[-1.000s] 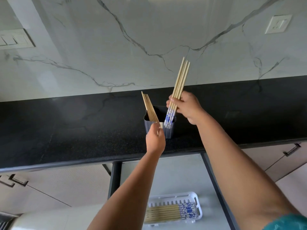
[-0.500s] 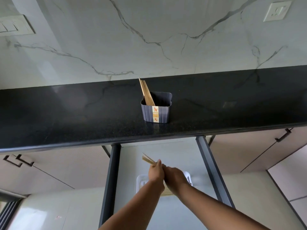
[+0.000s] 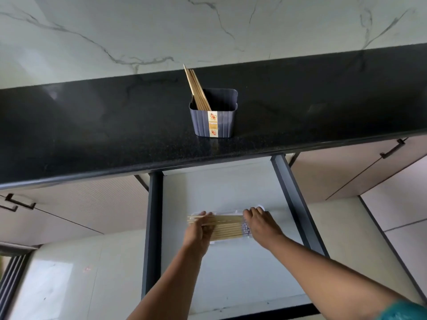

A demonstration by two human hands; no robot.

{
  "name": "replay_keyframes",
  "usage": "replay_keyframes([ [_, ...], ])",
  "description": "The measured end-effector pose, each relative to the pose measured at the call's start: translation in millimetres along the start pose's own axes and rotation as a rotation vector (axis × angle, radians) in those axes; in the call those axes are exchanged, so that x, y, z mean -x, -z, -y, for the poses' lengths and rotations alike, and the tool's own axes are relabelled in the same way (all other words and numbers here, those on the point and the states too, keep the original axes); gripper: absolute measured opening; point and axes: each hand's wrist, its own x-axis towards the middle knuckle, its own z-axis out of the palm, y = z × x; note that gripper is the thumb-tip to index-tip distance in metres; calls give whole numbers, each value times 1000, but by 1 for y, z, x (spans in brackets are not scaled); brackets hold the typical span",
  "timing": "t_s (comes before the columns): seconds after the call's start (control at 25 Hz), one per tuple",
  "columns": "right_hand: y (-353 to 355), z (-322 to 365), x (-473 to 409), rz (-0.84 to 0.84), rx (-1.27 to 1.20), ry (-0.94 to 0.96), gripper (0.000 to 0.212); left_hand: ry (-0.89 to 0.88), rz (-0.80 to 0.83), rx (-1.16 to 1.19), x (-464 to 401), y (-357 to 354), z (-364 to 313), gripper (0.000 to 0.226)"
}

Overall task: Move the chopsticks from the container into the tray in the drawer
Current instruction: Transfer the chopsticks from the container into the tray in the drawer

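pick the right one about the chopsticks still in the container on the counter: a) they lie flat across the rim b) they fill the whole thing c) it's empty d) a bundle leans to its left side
d: a small bundle of chopsticks stands in the dark container on the counter, leaning toward its left side, while the right part of the container looks empty.

Chopsticks (image 3: 227, 228) now down in tray (image 3: 260, 207)

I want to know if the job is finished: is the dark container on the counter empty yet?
Not empty. Several wooden chopsticks lean against the left side of the dark ribbed plastic container.
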Motion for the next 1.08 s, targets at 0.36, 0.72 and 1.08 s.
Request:
replay_keyframes([
  [0.36, -17, 0, -16, 121, 58, -110, 33, -732, 208, -1839, -17, 36, -18, 42],
  [0.72, -32, -2, -44, 172, 42, -83, 38, -567, 338, -2326, -41, 44, 8, 77],
  [1.08, -52, 1, -23, 359, -210, -88, 74, -494, 317, -2401, -40, 36, 15, 105],
])
